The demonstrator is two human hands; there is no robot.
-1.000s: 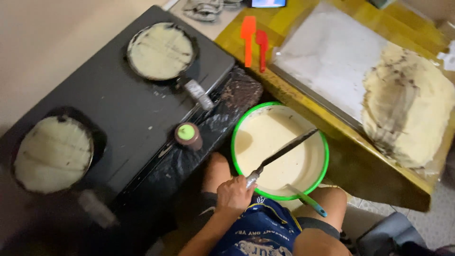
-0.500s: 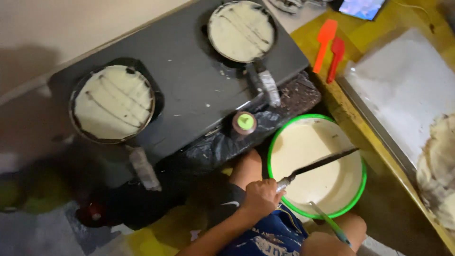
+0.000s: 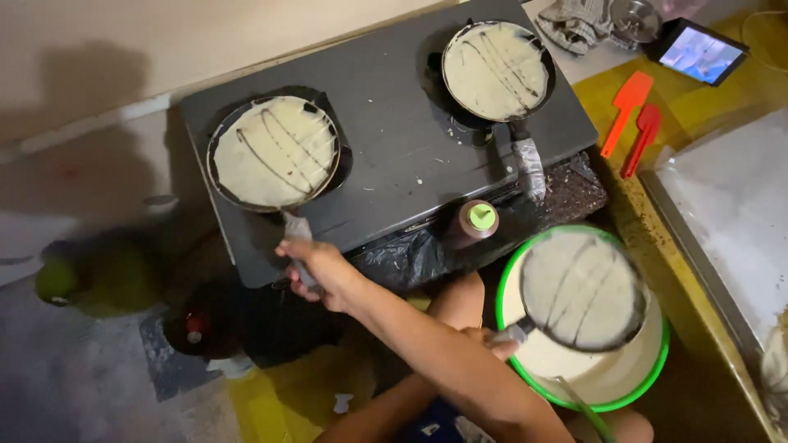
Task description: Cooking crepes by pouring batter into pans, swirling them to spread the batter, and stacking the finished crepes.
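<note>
A flat black two-burner stove [image 3: 394, 148] fills the middle. To its right is a yellow wooden desk [image 3: 611, 193] carrying a grey metal tray [image 3: 722, 213].

Below the stove's right end sits a round green-rimmed plastic bowl [image 3: 648, 381] of pale batter. A round dark pan [image 3: 583, 287], coated in batter with dark streaks, hangs over it. The left hand [image 3: 492, 338] has its grip clamped on this pan's handle at the bowl's near-left edge, partly hidden under the other arm.

Two more batter-coated pans rest on the burners: the left frying pan [image 3: 273, 152] and the back frying pan [image 3: 496, 70]. The right hand [image 3: 320, 271] crosses over and closes its grip round the left frying pan's wrapped handle, just below the pan's near rim.

As I judge it, this goes best with both wrists steady. The left frying pan should stay flat on its burner so the thin layer sets evenly, and the coated pan should stay above the bowl so drips land in the batter.

A brown squeeze bottle with a green cap [image 3: 474, 221] stands at the stove's front edge, between the two hands. An orange spatula [image 3: 625, 102] and a red spatula [image 3: 642, 135] lie on the desk.
</note>
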